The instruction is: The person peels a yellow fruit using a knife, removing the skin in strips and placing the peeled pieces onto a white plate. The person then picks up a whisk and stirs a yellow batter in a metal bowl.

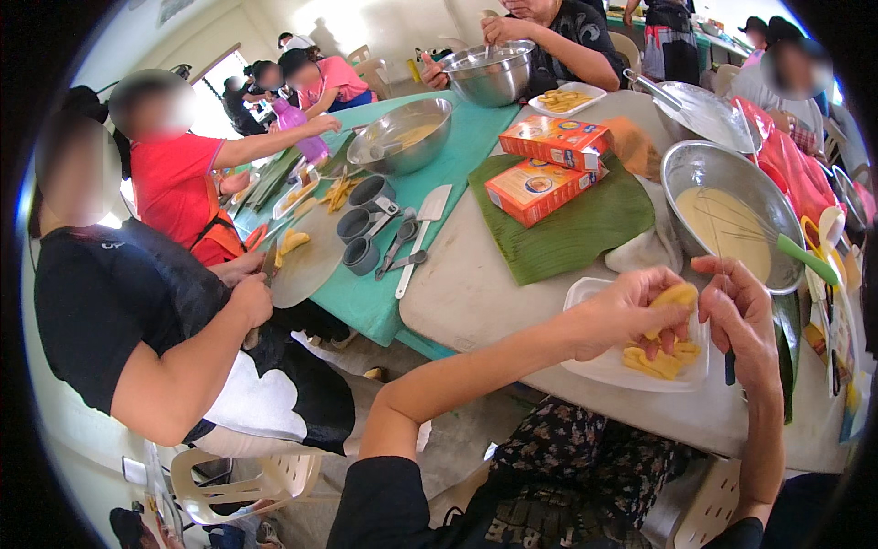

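Observation:
My left hand (634, 316) holds a piece of peeled banana (675, 300) above a white foam tray (583, 367). In the tray lie several yellow banana slices (651, 364). Close by on the right, my right hand (744, 322) grips a small knife (730, 367) with a dark handle, its thin blade pointing up. Beyond my hands stands a steel bowl (675, 165) of pale batter (717, 216), with a green-handled wire whisk (799, 254) resting in it. A white cloth (634, 254) lies between the bowl and a banana leaf (549, 247).
Two orange boxes (538, 189) lie on the leaf. To the left are grey measuring cups (360, 254), a white spatula (429, 213) and a co-worker (158, 309) with a knife at a round board (309, 274). Across the table, a person stirs a steel bowl (490, 79). Utensils (830, 274) crowd the right edge.

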`<state>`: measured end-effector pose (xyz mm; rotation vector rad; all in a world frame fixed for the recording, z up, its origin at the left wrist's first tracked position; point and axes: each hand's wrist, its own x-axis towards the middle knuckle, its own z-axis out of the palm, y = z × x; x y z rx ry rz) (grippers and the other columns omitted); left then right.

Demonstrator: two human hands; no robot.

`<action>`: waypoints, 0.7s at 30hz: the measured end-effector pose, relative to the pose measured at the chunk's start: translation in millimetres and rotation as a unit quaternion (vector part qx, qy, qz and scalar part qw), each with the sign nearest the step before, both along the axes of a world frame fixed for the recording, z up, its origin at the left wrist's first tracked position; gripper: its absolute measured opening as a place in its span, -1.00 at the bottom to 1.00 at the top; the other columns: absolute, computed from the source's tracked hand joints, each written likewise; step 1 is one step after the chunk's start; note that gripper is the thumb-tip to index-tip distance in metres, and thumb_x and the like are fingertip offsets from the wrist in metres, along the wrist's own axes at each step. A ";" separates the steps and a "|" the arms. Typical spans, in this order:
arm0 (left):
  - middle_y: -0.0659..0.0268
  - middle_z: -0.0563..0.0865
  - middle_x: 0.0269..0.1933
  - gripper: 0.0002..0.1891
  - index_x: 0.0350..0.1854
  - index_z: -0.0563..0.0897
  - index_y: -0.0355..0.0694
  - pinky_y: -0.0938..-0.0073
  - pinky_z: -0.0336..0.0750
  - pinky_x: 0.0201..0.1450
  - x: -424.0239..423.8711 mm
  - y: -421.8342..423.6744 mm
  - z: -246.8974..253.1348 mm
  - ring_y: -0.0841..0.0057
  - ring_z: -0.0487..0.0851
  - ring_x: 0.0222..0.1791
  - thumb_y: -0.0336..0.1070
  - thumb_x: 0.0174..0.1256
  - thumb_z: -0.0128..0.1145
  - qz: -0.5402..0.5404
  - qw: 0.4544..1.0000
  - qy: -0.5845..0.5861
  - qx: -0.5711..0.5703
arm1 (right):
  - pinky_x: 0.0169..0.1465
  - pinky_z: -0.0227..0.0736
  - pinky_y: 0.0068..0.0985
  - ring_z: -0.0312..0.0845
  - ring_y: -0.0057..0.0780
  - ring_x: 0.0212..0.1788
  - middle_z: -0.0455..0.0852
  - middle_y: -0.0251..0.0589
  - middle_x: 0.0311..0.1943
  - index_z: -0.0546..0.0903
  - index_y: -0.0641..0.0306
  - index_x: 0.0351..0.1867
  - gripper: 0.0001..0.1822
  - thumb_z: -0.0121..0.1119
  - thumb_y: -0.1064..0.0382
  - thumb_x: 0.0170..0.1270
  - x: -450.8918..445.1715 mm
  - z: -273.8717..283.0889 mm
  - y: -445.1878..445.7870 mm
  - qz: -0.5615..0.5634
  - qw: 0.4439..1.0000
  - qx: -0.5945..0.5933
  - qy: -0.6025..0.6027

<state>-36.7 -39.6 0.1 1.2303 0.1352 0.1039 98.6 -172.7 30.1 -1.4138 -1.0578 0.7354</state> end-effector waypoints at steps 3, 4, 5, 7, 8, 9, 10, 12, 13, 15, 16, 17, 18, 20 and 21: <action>0.28 0.62 -0.26 -0.73 -0.02 0.38 -0.19 0.59 0.55 -0.30 8.9 6.7 4.5 0.60 0.61 -0.34 -0.33 0.27 0.06 0.060 0.994 -0.020 -0.086 | -0.64 0.01 -0.80 0.12 -0.82 -0.72 0.47 -0.40 -0.59 0.44 0.35 0.10 -0.56 -0.03 0.07 0.33 4.2 -3.6 0.0 -0.008 0.999 0.034 0.008; 0.29 0.62 -0.24 -0.72 0.00 0.38 -0.17 0.56 0.54 -0.27 13.2 12.0 5.9 0.59 0.62 -0.32 -0.34 0.25 0.05 0.069 0.992 -0.036 -0.096 | -0.64 0.01 -0.80 0.12 -0.82 -0.72 0.47 -0.39 -0.59 0.44 0.35 0.10 -0.56 -0.04 0.06 0.34 3.0 -3.1 0.5 -0.008 0.999 0.041 0.022; 0.30 0.61 -0.22 -0.70 0.02 0.38 -0.14 0.54 0.54 -0.24 17.6 17.0 8.0 0.58 0.62 -0.29 -0.36 0.24 0.05 0.077 0.990 -0.051 -0.105 | -0.64 0.00 -0.80 0.12 -0.82 -0.71 0.47 -0.38 -0.59 0.43 0.35 0.10 -0.56 -0.06 0.06 0.36 1.5 -2.4 1.3 -0.009 0.998 0.048 0.036; 0.30 0.61 -0.22 -0.71 0.02 0.39 -0.12 0.51 0.54 -0.20 28.7 22.8 14.0 0.56 0.63 -0.26 -0.37 0.24 0.00 0.085 0.989 -0.075 -0.099 | -0.64 0.01 -0.79 0.13 -0.82 -0.71 0.47 -0.38 -0.59 0.42 0.33 0.12 -0.57 -0.07 0.07 0.37 -0.1 0.9 0.0 -0.016 0.999 0.026 0.034; 0.31 0.61 -0.22 -0.71 0.02 0.40 -0.12 0.50 0.54 -0.18 32.3 26.0 16.0 0.56 0.62 -0.25 -0.36 0.25 0.00 0.092 0.987 -0.092 -0.094 | -0.63 0.01 -0.79 0.13 -0.82 -0.70 0.48 -0.38 -0.59 0.41 0.32 0.13 -0.58 -0.08 0.08 0.38 -0.8 2.3 0.2 -0.020 0.999 0.015 0.034; 0.31 0.61 -0.22 -0.72 0.02 0.40 -0.11 0.50 0.53 -0.17 37.6 28.9 16.2 0.56 0.62 -0.23 -0.35 0.25 0.00 0.094 0.985 -0.109 -0.094 | -0.63 0.02 -0.80 0.14 -0.81 -0.71 0.48 -0.35 -0.58 0.40 0.31 0.15 -0.57 -0.11 0.08 0.39 0.1 1.8 0.4 -0.016 0.999 0.015 0.025; 0.31 0.59 -0.17 -0.67 0.08 0.40 -0.10 0.50 0.51 -0.12 40.7 33.1 15.4 0.55 0.59 -0.17 -0.34 0.26 -0.02 0.098 0.984 -0.121 -0.086 | -0.63 0.03 -0.82 0.15 -0.80 -0.72 0.48 -0.33 -0.57 0.38 0.30 0.16 -0.57 -0.15 0.08 0.41 1.6 -0.8 1.8 -0.011 1.000 0.015 0.019; 0.31 0.58 -0.13 -0.65 0.14 0.38 -0.10 0.50 0.48 -0.08 47.6 35.4 15.3 0.53 0.57 -0.13 -0.30 0.29 -0.05 0.126 0.977 -0.128 -0.114 | -0.62 0.05 -0.82 0.16 -0.81 -0.70 0.48 -0.31 -0.55 0.32 0.29 0.22 -0.57 -0.14 0.13 0.41 8.2 -4.1 1.4 0.007 0.999 0.013 0.032; 0.31 0.57 -0.12 -0.63 0.16 0.36 -0.09 0.50 0.47 -0.06 48.2 37.6 16.3 0.52 0.56 -0.12 -0.27 0.31 -0.06 0.146 0.973 -0.128 -0.123 | -0.59 0.06 -0.81 0.19 -0.81 -0.65 0.48 -0.35 -0.55 0.32 0.28 0.22 -0.57 -0.09 0.14 0.39 8.7 -3.6 0.6 0.004 1.000 0.016 0.026; 0.29 0.57 -0.17 -0.65 0.16 0.34 -0.11 0.46 0.47 -0.07 46.4 45.9 12.0 0.51 0.55 -0.18 -0.22 0.36 -0.11 0.120 0.961 -0.139 -0.208 | -0.51 0.09 -0.78 0.25 -0.82 -0.54 0.48 -0.43 -0.54 0.33 0.27 0.21 -0.55 0.02 0.17 0.35 7.1 -4.5 0.8 0.003 1.000 0.020 0.016; 0.28 0.57 -0.20 -0.66 0.15 0.33 -0.12 0.44 0.47 -0.08 46.8 48.0 8.7 0.51 0.54 -0.21 -0.19 0.38 -0.13 0.110 0.951 -0.142 -0.250 | -0.43 0.13 -0.77 0.26 -0.82 -0.47 0.43 -0.48 -0.52 0.30 0.26 0.24 -0.51 0.08 0.22 0.32 7.2 -7.2 1.4 -0.003 0.999 0.022 0.023; 0.28 0.57 -0.20 -0.66 0.15 0.33 -0.13 0.42 0.46 -0.06 48.3 46.9 6.5 0.49 0.54 -0.20 -0.17 0.39 -0.16 0.120 0.945 -0.136 -0.273 | -0.41 0.14 -0.77 0.25 -0.81 -0.46 0.43 -0.48 -0.52 0.30 0.25 0.25 -0.50 0.09 0.22 0.32 6.9 -8.0 1.0 -0.004 1.000 0.010 0.025; 0.28 0.56 -0.20 -0.66 0.16 0.33 -0.13 0.41 0.46 -0.04 46.7 45.0 6.7 0.48 0.54 -0.18 -0.15 0.41 -0.18 0.133 0.938 -0.130 -0.293 | -0.40 0.14 -0.77 0.25 -0.81 -0.45 0.43 -0.48 -0.51 0.29 0.24 0.26 -0.49 0.10 0.21 0.31 5.2 -8.1 1.6 0.000 1.000 0.000 0.028; 0.29 0.53 -0.25 -0.66 0.15 0.33 -0.16 0.38 0.43 0.06 47.4 39.8 2.0 0.42 0.52 -0.11 -0.15 0.44 -0.24 0.167 0.931 -0.127 -0.297 | -0.39 0.16 -0.75 0.26 -0.80 -0.45 0.45 -0.49 -0.50 0.27 0.19 0.28 -0.44 0.15 0.20 0.28 6.1 -15.8 2.1 0.019 1.000 0.008 0.001; 0.29 0.52 -0.26 -0.66 0.15 0.33 -0.18 0.37 0.42 0.09 46.4 39.4 -1.1 0.41 0.52 -0.10 -0.16 0.44 -0.25 0.151 0.929 -0.140 -0.306 | -0.40 0.16 -0.74 0.26 -0.79 -0.46 0.47 -0.47 -0.51 0.26 0.19 0.29 -0.43 0.16 0.21 0.27 4.3 -14.6 2.8 0.031 0.999 -0.008 -0.016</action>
